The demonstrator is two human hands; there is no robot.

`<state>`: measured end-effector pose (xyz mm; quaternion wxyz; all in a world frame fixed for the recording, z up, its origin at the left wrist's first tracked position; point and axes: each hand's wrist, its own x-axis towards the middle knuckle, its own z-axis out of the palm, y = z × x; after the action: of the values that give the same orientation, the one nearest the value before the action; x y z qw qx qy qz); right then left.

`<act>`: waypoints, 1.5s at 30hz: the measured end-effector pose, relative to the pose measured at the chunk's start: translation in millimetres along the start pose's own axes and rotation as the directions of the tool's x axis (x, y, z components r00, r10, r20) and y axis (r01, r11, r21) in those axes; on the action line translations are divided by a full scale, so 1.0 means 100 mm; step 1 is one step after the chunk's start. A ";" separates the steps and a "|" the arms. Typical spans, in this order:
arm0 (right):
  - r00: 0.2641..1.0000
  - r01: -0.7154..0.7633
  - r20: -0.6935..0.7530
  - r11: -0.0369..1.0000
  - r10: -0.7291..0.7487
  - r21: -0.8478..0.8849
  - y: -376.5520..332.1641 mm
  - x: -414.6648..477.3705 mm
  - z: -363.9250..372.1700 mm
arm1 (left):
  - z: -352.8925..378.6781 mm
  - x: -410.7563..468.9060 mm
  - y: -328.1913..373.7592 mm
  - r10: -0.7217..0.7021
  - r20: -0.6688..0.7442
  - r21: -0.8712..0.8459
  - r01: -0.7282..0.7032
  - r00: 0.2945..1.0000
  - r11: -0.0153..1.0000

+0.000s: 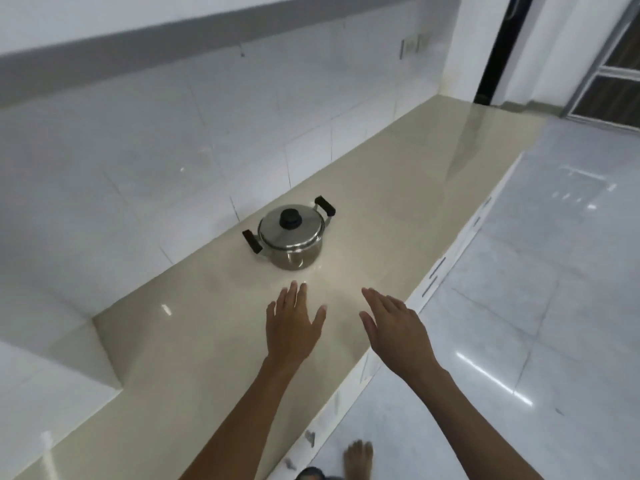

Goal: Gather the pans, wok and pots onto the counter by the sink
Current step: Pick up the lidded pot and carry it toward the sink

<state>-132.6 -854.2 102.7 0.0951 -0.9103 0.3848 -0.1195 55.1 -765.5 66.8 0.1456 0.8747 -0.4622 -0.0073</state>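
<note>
A small steel pot point(292, 239) with a lid, a black knob and two black side handles stands on the beige counter point(398, 174), close to the tiled wall. My left hand point(292, 323) hovers over the counter just in front of the pot, fingers spread, holding nothing. My right hand point(394, 327) is beside it to the right, also empty with fingers extended toward the pot. Neither hand touches the pot. No pans, wok or sink are in view.
The white tiled wall point(173, 150) runs along the counter's far side, with a white ledge point(69, 341) at the left. The counter's front edge drops to a glossy tiled floor point(554, 306) on the right. A dark doorway point(498, 50) stands at the far end.
</note>
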 end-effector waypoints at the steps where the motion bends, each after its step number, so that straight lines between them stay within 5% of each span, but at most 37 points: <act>1: 1.000 0.016 0.000 1.000 -0.016 -0.003 0.12 0.21 -0.01 | 0.03 0.21 0.07 -0.025 -0.023 -0.010 0.025 0.999 1.000; 8: 0.995 0.067 0.068 0.992 -0.074 0.103 0.64 1.50 -0.03 | -0.12 1.17 -0.12 -0.259 -0.184 -0.092 0.246 0.948 0.965; 13: 0.971 0.078 0.197 0.962 -0.132 0.262 0.83 2.46 0.25 | -0.10 1.54 -0.43 -0.549 -0.187 -0.176 0.522 0.814 0.834; 16: 0.950 0.042 0.265 0.909 -0.165 0.414 0.88 3.05 0.42 | -0.02 1.76 -0.47 -0.650 -0.152 -0.274 0.600 0.745 0.752; 21: 0.905 0.023 0.350 0.850 -0.241 0.526 0.89 3.75 0.56 | 0.03 2.04 -0.40 -0.842 -0.009 -0.546 0.703 0.539 0.456; 25: 0.859 0.036 0.411 0.837 -0.305 0.546 0.91 4.04 0.64 | 0.10 2.15 -0.28 -0.893 -0.043 -0.538 0.742 0.448 0.399; 33: 0.815 0.093 0.385 0.752 -0.434 0.652 0.93 4.27 0.78 | 0.11 2.02 0.00 -0.961 0.067 -0.770 0.626 0.269 0.121; 45: 0.814 0.047 0.385 0.711 -0.434 0.701 0.71 3.94 0.72 | 0.10 1.37 0.17 -0.963 0.192 -0.902 0.420 0.186 -0.099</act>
<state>105.6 -1181.9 72.2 0.4955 -0.8559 0.1480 -0.0070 118.4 -888.2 78.3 0.6314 0.7273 0.2630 -0.0558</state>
